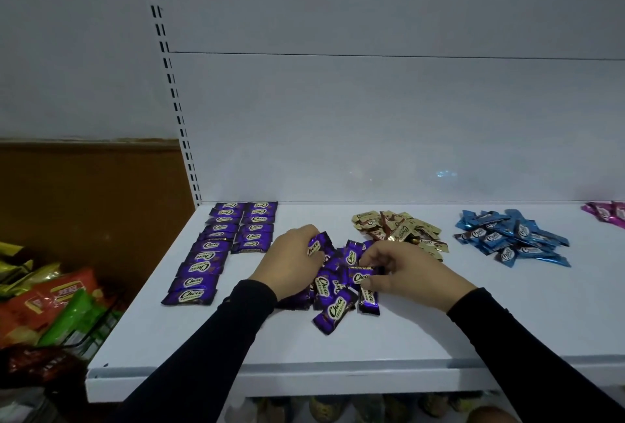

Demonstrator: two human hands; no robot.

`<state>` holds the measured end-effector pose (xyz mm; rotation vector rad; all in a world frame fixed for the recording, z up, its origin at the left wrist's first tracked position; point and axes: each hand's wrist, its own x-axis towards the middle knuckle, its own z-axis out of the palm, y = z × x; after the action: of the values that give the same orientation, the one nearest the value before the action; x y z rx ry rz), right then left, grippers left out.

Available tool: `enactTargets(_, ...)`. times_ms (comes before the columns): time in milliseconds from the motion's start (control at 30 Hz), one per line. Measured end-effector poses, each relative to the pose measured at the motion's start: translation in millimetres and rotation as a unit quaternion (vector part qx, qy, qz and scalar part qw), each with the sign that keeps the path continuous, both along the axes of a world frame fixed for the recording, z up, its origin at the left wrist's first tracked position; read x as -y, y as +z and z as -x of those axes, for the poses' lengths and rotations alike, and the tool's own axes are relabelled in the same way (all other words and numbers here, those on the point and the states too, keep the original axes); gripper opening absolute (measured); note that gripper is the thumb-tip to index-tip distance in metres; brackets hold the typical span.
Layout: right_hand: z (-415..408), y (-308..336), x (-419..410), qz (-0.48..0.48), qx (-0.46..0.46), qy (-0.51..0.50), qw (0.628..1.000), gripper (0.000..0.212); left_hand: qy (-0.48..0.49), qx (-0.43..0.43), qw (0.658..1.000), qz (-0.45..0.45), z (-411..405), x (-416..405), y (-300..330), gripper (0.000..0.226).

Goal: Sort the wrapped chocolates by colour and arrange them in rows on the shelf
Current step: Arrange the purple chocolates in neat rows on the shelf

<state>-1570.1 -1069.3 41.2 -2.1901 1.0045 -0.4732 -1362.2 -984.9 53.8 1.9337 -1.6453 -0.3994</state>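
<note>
Your left hand (291, 258) grips a purple chocolate (317, 246) above the loose purple pile (333, 290) on the shelf (439, 331). Your right hand (402, 274) pinches another over that pile. Purple rows (220, 246) lie left of the pile; gold heap (402, 231) and blue heap (514, 236) lie right.

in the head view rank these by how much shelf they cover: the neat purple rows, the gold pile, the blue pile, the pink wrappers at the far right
1. Two neat rows of purple wrapped chocolates
2. Loose pile of blue wrapped chocolates
3. Loose pile of gold wrapped chocolates, close to the blue
4. Pink wrappers, cut off by the frame edge, so unsure
</note>
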Motion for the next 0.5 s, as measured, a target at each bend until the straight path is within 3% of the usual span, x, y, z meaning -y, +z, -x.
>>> enactTargets(133, -0.7, -2.0, 1.7, -0.025, 0.039, -0.002, 0.999, 0.022, -0.034, -0.040, 0.999, 0.004, 3.0, -3.1, 2.2, 0.010)
enactTargets(333, -5.5, 4.9, -0.8, -0.088, 0.146, 0.016, 0.985, 0.026, -0.119, 0.005, 0.993, -0.009, 17.2, 0.7, 5.0, 0.022)
enactTargets(500, -7.2, 7.9, -3.1, -0.124, 0.181, 0.006, 0.976, 0.037, -0.109, -0.014, 0.994, -0.002, 18.1, 3.6, 2.1, 0.015)
